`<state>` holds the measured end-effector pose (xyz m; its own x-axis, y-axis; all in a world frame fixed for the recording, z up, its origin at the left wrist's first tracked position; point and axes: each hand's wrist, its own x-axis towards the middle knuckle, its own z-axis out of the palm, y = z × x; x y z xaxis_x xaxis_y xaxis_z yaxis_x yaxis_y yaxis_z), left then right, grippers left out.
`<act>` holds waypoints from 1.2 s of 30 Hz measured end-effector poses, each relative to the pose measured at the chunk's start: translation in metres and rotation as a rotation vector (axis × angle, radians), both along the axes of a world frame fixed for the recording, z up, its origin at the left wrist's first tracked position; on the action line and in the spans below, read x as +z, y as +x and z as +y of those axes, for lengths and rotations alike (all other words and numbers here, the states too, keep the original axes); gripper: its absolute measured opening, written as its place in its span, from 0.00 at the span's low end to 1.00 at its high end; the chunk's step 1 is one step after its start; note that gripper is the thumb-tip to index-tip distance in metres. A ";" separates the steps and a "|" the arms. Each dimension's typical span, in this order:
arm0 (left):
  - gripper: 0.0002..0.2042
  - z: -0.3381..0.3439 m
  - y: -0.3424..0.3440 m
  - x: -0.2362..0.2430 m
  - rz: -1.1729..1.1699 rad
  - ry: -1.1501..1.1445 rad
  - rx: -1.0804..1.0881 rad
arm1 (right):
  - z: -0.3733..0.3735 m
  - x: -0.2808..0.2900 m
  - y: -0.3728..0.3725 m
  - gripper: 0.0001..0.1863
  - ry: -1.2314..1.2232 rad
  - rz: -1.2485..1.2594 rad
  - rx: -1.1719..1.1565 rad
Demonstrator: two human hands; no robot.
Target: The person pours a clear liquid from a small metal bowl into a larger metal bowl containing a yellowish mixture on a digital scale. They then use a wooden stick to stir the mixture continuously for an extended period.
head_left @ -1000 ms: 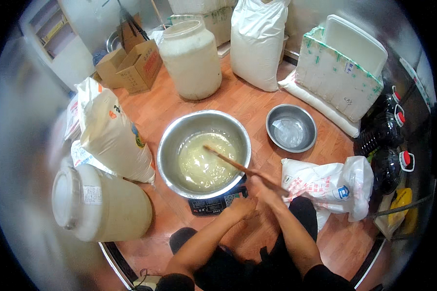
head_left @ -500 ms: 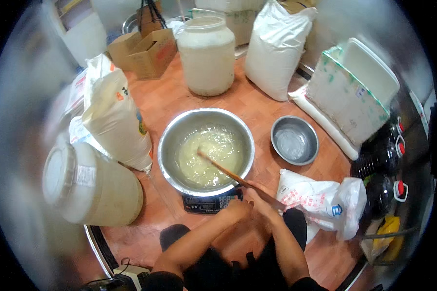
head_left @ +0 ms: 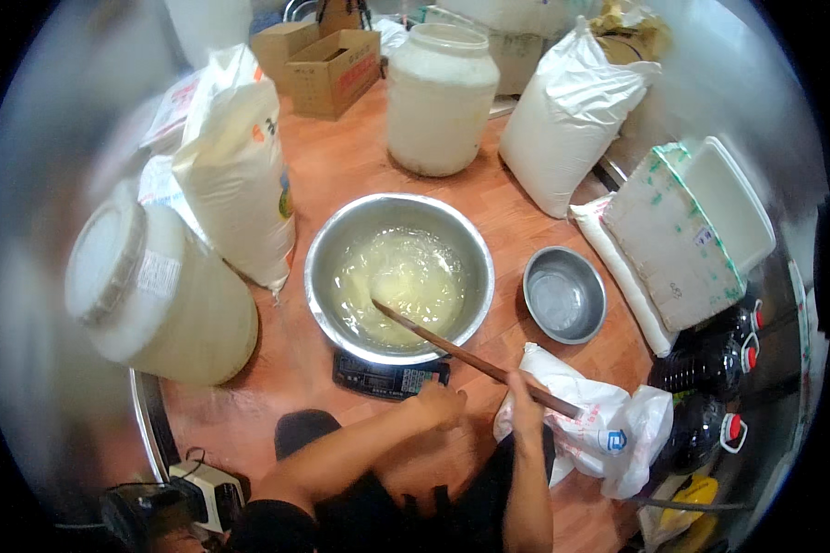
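A wide steel basin of pale, wet, glossy liquid stands on a black digital scale. A long wooden stick leans over its near right rim, the far end down in the liquid. My right hand is closed round the stick near its upper end. Apart from the stick, my left hand is by the scale's keypad, fingers loosely curled with nothing visible in them. A white plastic bag with red print lies beside my right hand, partly behind it.
An empty steel bowl sits right of the basin. White sacks and plastic drums stand around. A foam box and dark red-capped bottles line the right. Cardboard boxes are at the back.
My hands have drawn apart: the left has come off the stick toward the scale, the right has slid toward the stick's upper end. The view has shifted.
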<state>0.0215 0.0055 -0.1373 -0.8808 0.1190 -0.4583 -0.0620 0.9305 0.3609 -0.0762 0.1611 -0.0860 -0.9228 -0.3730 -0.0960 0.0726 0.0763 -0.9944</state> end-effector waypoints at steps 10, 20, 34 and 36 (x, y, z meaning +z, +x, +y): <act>0.22 0.006 -0.024 -0.007 0.017 0.038 -0.017 | -0.048 -0.005 0.008 0.14 -0.047 0.080 0.171; 0.33 -0.002 -0.020 -0.001 -0.055 0.020 -0.090 | -0.033 -0.002 -0.012 0.15 0.043 0.141 0.041; 0.21 0.001 -0.010 -0.001 -0.025 0.035 -0.005 | -0.047 0.025 0.012 0.13 0.088 0.109 0.001; 0.21 0.003 -0.017 -0.011 -0.012 0.034 -0.015 | -0.061 0.028 0.018 0.13 0.063 0.032 0.077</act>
<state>0.0048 0.0081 -0.1485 -0.8732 0.1482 -0.4643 -0.0525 0.9185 0.3919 -0.0579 0.1003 -0.0581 -0.8946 -0.4373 -0.0922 0.0319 0.1433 -0.9892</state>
